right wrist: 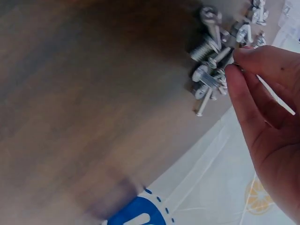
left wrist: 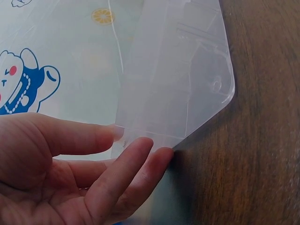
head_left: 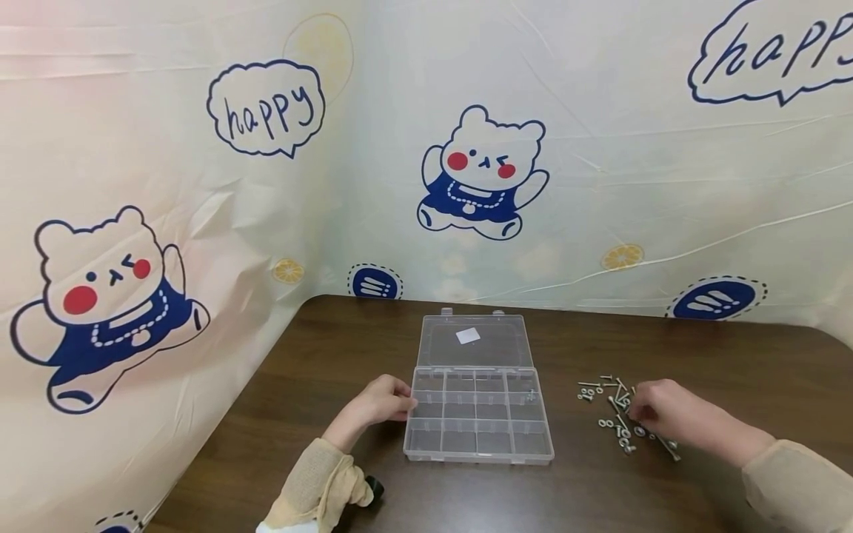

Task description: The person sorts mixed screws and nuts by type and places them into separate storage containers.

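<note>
A clear plastic compartment box (head_left: 477, 452) lies with its lid (head_left: 493, 348) folded back. My left hand (head_left: 380, 403) holds its left side wall. In the left wrist view, the thumb and fingertips (left wrist: 145, 145) meet the translucent wall (left wrist: 197, 93). My right hand (head_left: 669, 407) is over a pile of loose screws, nuts and washers (head_left: 623, 437). In the right wrist view, its thumb and index finger (right wrist: 241, 89) pinch together around a tiny dark sliver of hardware, mostly hidden. A few small metal pieces (head_left: 531, 395) sit in a right-hand compartment of the middle row.
A small white paper (head_left: 468, 335) lies on the lid. The brown wooden table (head_left: 480, 496) is backed by a printed cloth (head_left: 600, 185) at the left and rear. A small dark object (head_left: 375, 490) shows beside the left sleeve.
</note>
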`<action>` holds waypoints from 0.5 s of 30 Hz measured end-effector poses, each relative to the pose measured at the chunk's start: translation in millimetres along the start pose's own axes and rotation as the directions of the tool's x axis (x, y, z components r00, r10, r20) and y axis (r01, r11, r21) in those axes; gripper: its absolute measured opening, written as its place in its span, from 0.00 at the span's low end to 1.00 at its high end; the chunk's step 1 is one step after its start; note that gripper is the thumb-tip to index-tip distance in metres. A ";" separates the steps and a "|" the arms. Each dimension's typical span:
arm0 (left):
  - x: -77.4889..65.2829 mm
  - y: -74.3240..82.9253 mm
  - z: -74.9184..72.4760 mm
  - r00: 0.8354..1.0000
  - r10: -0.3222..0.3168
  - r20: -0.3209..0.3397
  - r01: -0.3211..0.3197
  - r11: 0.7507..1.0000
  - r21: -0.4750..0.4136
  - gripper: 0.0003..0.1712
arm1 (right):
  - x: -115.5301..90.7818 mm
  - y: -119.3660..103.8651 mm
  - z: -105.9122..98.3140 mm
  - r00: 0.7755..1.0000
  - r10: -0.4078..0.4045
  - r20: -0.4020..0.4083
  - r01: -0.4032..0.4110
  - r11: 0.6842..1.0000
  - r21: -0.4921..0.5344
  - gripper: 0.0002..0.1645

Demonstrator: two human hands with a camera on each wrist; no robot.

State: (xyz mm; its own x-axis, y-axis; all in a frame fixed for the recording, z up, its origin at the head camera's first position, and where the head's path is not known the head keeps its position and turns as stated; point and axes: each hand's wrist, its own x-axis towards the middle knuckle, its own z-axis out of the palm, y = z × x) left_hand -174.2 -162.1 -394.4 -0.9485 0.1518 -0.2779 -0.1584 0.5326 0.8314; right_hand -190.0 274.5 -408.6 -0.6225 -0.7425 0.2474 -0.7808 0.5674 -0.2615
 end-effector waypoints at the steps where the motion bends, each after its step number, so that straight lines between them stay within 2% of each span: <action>1: 0.2 0.0 0.3 1.000 -0.004 -0.004 0.004 1.000 0.002 0.10 | 1.1 -0.4 -1.4 1.000 -0.018 -0.020 0.018 1.000 -0.006 0.15; 5: 0.5 0.5 0.6 1.000 -0.013 -0.014 0.013 1.000 0.007 0.10 | 11.1 -5.1 -9.1 0.987 -0.093 -0.132 0.089 0.995 -0.038 0.17; 10: 0.8 1.0 -0.2 1.000 -0.003 -0.005 0.003 1.000 0.009 0.10 | 30.0 -19.9 -15.9 0.960 -0.124 -0.250 0.103 0.990 -0.094 0.21; 15: 1.4 -0.1 0.8 1.000 0.002 0.004 -0.002 1.000 -0.003 0.10 | 52.0 -34.1 -18.4 0.958 -0.098 -0.269 0.075 0.992 -0.097 0.19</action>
State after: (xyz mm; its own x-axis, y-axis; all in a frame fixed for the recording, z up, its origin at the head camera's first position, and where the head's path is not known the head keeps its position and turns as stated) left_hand -175.3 -161.4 -395.2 -0.9479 0.1559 -0.2779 -0.1571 0.5301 0.8332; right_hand -196.8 223.1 -369.6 -0.5340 -0.6716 0.5136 -0.8267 0.5420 -0.1507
